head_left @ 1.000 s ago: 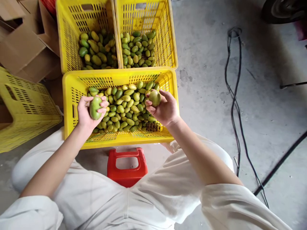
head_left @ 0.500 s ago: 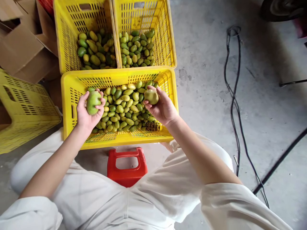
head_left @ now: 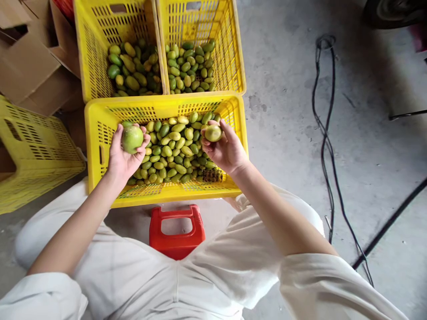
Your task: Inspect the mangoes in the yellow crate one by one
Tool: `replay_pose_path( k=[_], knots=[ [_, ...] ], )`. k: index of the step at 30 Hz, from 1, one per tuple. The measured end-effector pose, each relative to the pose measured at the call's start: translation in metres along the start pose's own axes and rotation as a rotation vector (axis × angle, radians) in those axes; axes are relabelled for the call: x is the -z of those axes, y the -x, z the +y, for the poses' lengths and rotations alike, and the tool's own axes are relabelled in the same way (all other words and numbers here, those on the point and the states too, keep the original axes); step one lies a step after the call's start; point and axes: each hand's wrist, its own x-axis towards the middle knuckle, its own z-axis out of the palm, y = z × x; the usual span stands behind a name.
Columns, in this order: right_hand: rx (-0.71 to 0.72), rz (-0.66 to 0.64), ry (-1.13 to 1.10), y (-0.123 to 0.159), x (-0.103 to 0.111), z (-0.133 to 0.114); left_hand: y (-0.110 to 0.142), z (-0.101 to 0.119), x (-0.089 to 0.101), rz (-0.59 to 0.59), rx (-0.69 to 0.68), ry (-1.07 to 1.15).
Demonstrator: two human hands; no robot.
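Observation:
My left hand [head_left: 122, 161] is closed around a green mango [head_left: 132, 139], its rounded end turned up toward me. In my right hand [head_left: 227, 151] sits a smaller yellow-green mango [head_left: 213, 133], gripped by thumb and fingers. Both hands are raised over the near yellow crate [head_left: 163, 195], one at each side. Many small green and yellowish mangoes [head_left: 173, 153] lie in a layer on its bottom. A dark, bumpy brown-and-yellow thing [head_left: 212, 175] rests in the crate's near right corner; its kind is unclear.
Behind stand two more yellow crates [head_left: 162, 49] holding mangoes. A yellow crate [head_left: 36, 146] and cardboard boxes [head_left: 30, 62] are at left. A red plastic stool [head_left: 176, 242] is between my knees. Black cables [head_left: 323, 129] lie on the concrete floor at right, below a wheel [head_left: 388, 13].
Both mangoes have been turned within my hands. The left one now shows a rounder end instead of its long side. My hands have barely shifted.

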Motion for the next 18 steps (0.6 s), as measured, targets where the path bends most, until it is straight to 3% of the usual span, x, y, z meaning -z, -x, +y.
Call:
replay_pose_path(
  k=[9, 18],
  knots=[
    [-0.04, 0.089, -0.067, 0.002, -0.004, -0.003, 0.007, 0.001, -0.004, 0.002, 0.044, 0.052],
    [-0.012, 0.08, -0.042, 0.002, -0.011, -0.002, 0.004, 0.001, -0.005, 0.007, -0.039, 0.01]
  ],
)
